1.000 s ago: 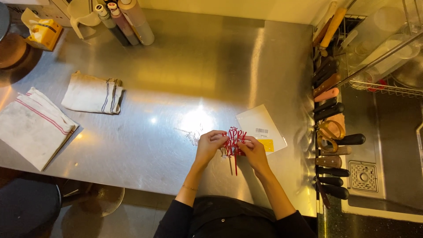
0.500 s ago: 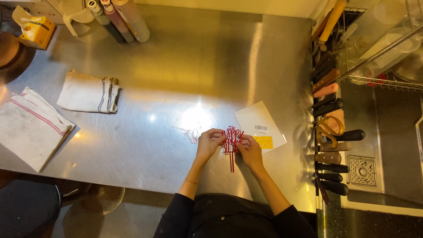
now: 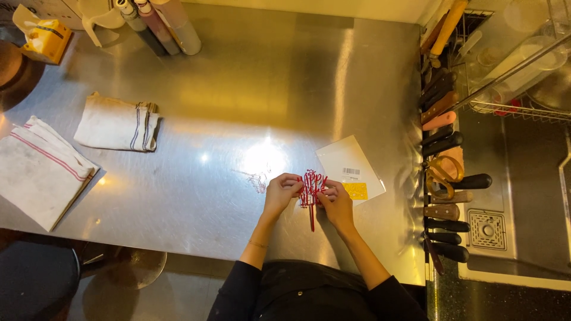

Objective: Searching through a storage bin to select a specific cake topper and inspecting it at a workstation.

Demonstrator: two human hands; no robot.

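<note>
We hold a red cut-out topper at the near edge of the tabletop.

The shiny tabletop (image 3: 238, 89) is biggest. Two folded cloths (image 3: 41, 169) lie by its left edge, and knives (image 3: 443, 142) line its right edge. A flat clear packet (image 3: 348, 166) lies just beside our hands. Our left hand (image 3: 281, 191) and right hand (image 3: 336, 202) both pinch the red topper (image 3: 311, 189) with their fingers, its stick pointing toward us. We think we are checking it; next calls for a soft, careful hold, as it looks thin.
</note>
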